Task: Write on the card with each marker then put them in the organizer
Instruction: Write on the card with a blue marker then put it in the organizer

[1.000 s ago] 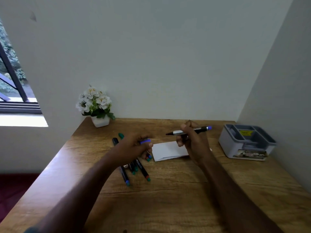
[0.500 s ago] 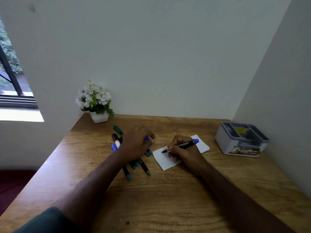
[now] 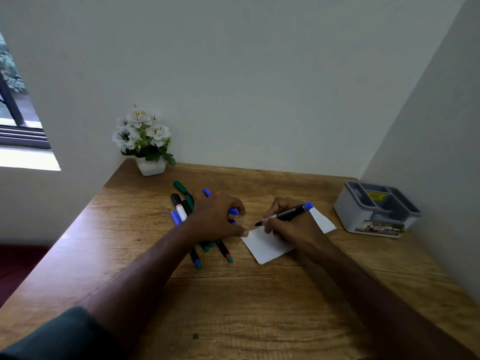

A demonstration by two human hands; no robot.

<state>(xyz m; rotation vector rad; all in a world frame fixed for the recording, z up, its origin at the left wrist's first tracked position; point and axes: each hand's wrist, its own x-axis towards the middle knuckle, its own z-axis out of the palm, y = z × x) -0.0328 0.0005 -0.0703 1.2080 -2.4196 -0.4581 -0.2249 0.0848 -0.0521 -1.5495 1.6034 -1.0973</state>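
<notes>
A white card (image 3: 265,246) lies at the middle of the wooden desk (image 3: 233,307). My right hand (image 3: 291,228) grips a black marker (image 3: 288,213) with a blue end, its uncapped tip down at the card's upper left edge. My left hand (image 3: 215,219) curls round a blue cap (image 3: 233,211), and its thumb presses the card's left corner. Under and around that hand lie several markers (image 3: 180,210) with blue, green and red ends, partly hidden. The grey organizer (image 3: 376,211) stands at the right, against the wall.
A white pot of white flowers (image 3: 146,141) stands at the desk's back left corner. Walls close the desk at the back and right. A window is at the far left.
My right hand came down from mid-air and set the marker tip on the card. My left hand moved right and its thumb now holds the card's corner.
</notes>
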